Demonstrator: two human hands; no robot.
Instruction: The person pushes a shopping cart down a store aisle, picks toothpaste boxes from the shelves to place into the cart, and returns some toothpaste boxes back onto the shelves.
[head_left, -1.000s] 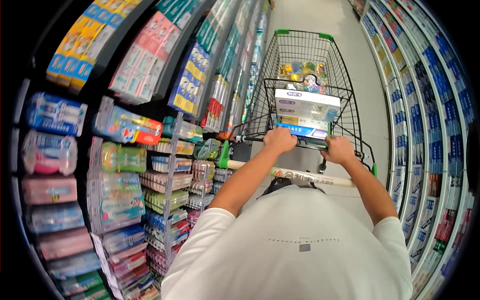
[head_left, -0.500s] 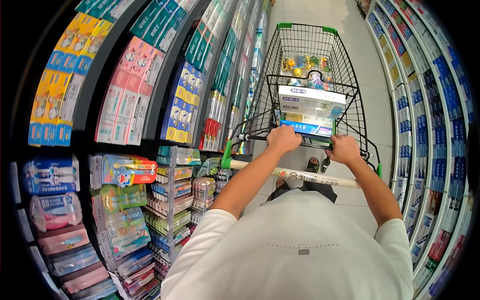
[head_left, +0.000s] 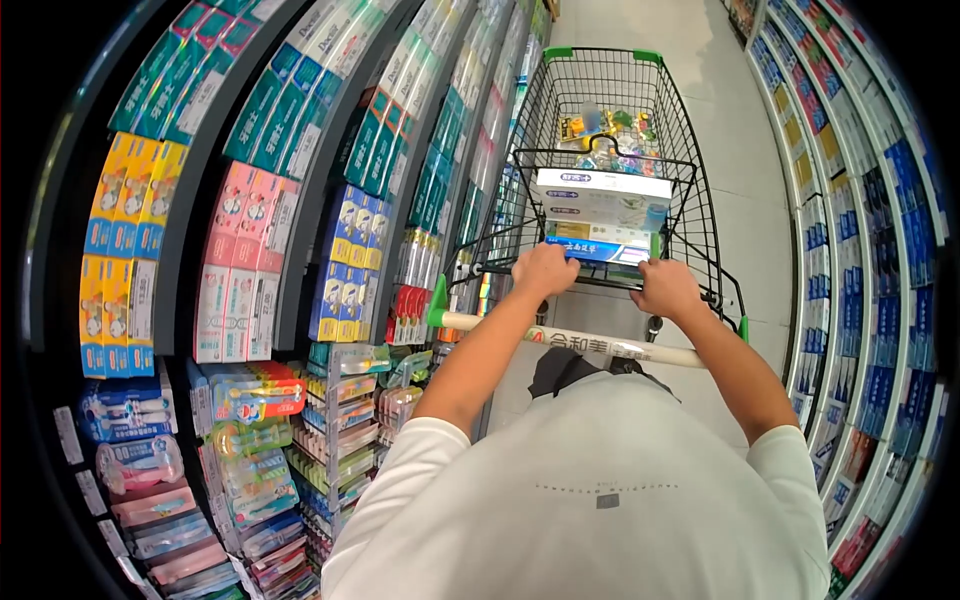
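Both my hands reach past the pale handle (head_left: 640, 350) of a black wire shopping cart (head_left: 690, 215) with green corners. My left hand (head_left: 546, 270) is closed on the cart's black rear bar, close to a blue toothpaste box (head_left: 595, 250). To the right, my right hand (head_left: 668, 288) is curled over the same rear edge; its fingertips are partly hidden. White boxes (head_left: 605, 198) are stacked just beyond the blue box. Colourful packages (head_left: 620, 125) lie deeper in the basket.
On the left, shelves hold yellow-and-blue boxes (head_left: 118, 310), pink boxes (head_left: 245, 270) and green toothpaste boxes (head_left: 265, 125). Below hang packaged toothbrushes (head_left: 255, 395). Another stocked shelf (head_left: 870, 260) lines the right side. Pale floor tiles (head_left: 605, 20) continue ahead between them.
The left shelf goods have slid down and toward me in view as the cart and I advance along the aisle. My hands stay on the cart. The feet seen earlier are hidden.
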